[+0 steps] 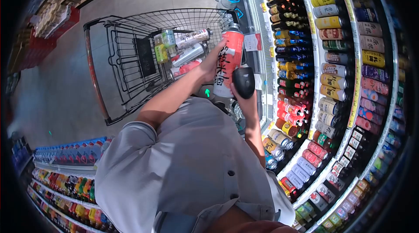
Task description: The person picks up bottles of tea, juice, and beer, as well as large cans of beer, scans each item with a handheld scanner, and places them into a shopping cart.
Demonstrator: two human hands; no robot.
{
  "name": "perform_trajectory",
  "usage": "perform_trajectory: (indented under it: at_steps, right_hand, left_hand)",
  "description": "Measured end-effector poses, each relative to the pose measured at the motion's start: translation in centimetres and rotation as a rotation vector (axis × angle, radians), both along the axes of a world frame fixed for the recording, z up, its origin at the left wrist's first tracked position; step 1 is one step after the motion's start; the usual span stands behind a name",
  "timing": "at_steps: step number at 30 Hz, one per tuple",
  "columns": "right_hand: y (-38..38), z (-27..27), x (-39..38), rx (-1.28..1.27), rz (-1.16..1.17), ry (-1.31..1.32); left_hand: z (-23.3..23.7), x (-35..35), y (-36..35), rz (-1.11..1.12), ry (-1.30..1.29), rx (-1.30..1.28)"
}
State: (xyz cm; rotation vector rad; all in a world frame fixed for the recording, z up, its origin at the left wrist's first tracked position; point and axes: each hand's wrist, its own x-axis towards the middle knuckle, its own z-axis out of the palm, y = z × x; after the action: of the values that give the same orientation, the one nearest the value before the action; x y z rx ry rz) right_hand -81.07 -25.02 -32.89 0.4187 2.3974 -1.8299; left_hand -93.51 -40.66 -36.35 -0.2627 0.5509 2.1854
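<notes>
My left hand (pixel 211 63) is wrapped round the side of a large red and white can (pixel 226 68) with dark characters down its front. The can stands nearly upright in view, its top tilted slightly right. My right hand (pixel 245 102) grips a black rounded device (pixel 243 83) against the can's lower right side. Beyond my left forearm is a wire shopping cart (pixel 124 54). In it lie a silver can (pixel 188 55), a white can (pixel 193 37), a pink can (pixel 187 68) and green-labelled bottles (pixel 161 50).
Curved shelves (pixel 312 58) of bottles and cans run down the right side. Large water jugs (pixel 227 1) stand beyond the cart's right corner. Another drinks shelf (pixel 65 166) is at lower left, and stacked goods (pixel 52 19) are at upper left.
</notes>
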Motion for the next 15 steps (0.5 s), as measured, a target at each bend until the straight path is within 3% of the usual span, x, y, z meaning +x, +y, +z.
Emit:
perform_trajectory:
  at_steps: [3,6,9,15]
  right_hand:
    - [-0.5,-0.5,-0.8,-0.104,-0.147,-0.050]
    - [-0.2,-0.1,-1.1,-0.238,-0.108,-0.140]
    - [-0.3,-1.1,-1.1,-0.059,-0.040,-0.086]
    - [0.0,-2.0,-1.4,-0.061,0.031,-0.142]
  left_hand:
    - [-2.1,0.1,-0.5,0.008,-0.028,-0.086]
    - [-3.0,-0.5,-0.9,-0.034,-0.127,-0.087]
    - [-2.8,-0.5,-1.4,-0.074,-0.273,-0.045]
    - [-6.5,-0.1,-1.0,-0.011,-0.237,0.085]
